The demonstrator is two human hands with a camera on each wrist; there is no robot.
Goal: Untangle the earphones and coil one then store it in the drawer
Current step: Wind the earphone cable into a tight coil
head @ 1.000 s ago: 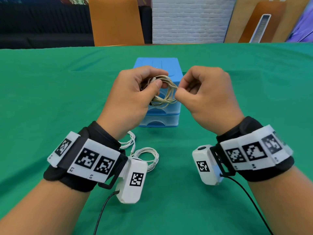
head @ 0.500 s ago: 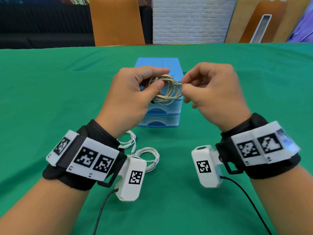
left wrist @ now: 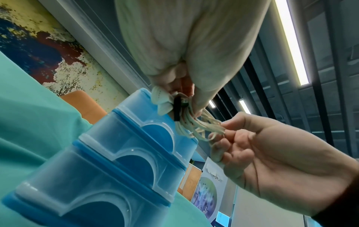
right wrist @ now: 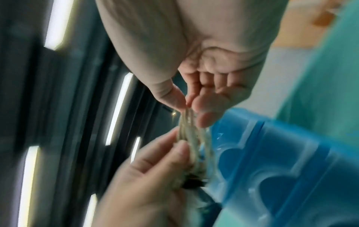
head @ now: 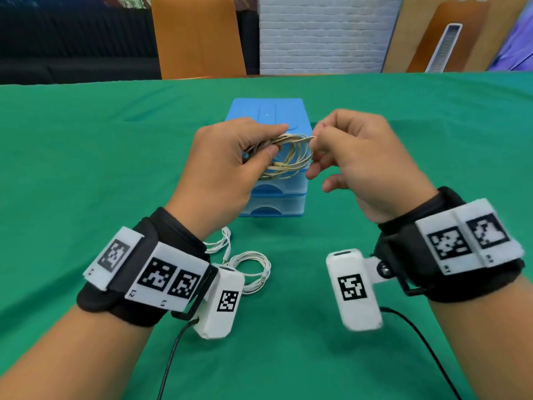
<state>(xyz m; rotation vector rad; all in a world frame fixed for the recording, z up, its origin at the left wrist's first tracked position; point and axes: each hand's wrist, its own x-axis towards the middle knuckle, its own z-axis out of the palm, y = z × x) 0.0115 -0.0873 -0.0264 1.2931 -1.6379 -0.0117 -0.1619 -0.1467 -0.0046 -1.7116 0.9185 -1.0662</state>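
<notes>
A cream-coloured earphone coil (head: pixel 288 157) hangs in loops between both hands, above and in front of the blue drawer unit (head: pixel 271 116). My left hand (head: pixel 227 168) grips the bundled side of the coil (left wrist: pixel 186 121), thumb pressed over the strands. My right hand (head: pixel 354 157) pinches the far side of the loops (right wrist: pixel 186 121) between thumb and forefinger. A second, white earphone (head: pixel 253 269) lies loosely coiled on the green cloth near my left wrist. The unit's translucent drawers (left wrist: pixel 136 155) are closed.
The green tablecloth (head: pixel 86 168) covers the whole table. An orange chair (head: pixel 196 36) stands behind the far edge. Black cables (head: pixel 418 336) trail from both wrist cameras toward me.
My right hand has lifted and moved right, its lower fingers uncurling, and now pinches the loops higher. The coil has spread wider between the hands. The left hand has barely moved.
</notes>
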